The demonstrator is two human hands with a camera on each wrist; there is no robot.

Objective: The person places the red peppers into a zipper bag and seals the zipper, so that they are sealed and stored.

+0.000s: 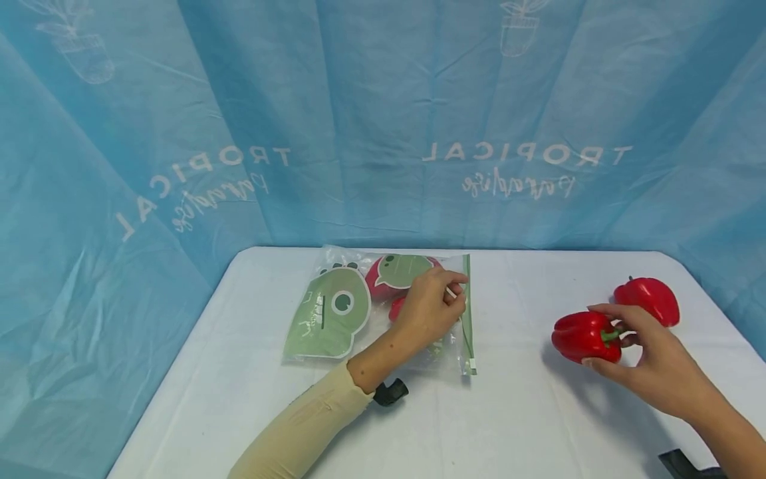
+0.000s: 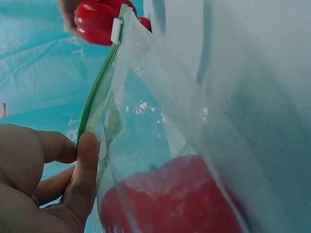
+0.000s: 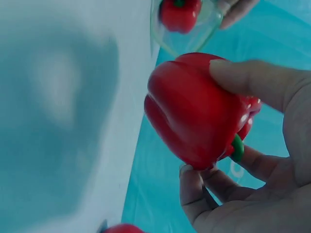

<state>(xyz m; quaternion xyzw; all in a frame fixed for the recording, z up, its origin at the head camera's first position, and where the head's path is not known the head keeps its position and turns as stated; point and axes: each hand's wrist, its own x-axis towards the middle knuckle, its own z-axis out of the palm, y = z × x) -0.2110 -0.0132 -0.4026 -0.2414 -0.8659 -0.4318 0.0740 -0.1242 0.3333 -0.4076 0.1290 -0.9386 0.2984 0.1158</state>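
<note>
Sleeve (image 1: 302,426), beige, on the left forearm in the foreground, with a black fitting (image 1: 391,392) just beside that wrist. Near too, on the right side, the right hand (image 1: 649,364), thumb on one side and fingers on the other of a red bell pepper (image 1: 579,336). Grips it clear of the white desk (image 1: 509,412), above a soft shadow, with the green stem (image 1: 610,336) toward the palm. Farther in, around the middle, the left hand (image 1: 432,306) at a clear zip bag (image 1: 371,322) on the desk. Pinches the bag by its green edge (image 1: 469,339), near a white slider (image 1: 473,364). Inside the bag, a second red bell pepper (image 1: 396,309), partly hidden by the hand. On the plastic, green cartoon prints (image 1: 326,326); red also around the farther print, but cannot tell pepper from ink there. Toward the far right corner, a third red bell pepper (image 1: 655,299), on the desk, well apart from the bag. Beyond, a blue curtain (image 1: 383,120) with reversed white lettering, "TROPICAL Paradise", and potted-plant outlines.
</note>
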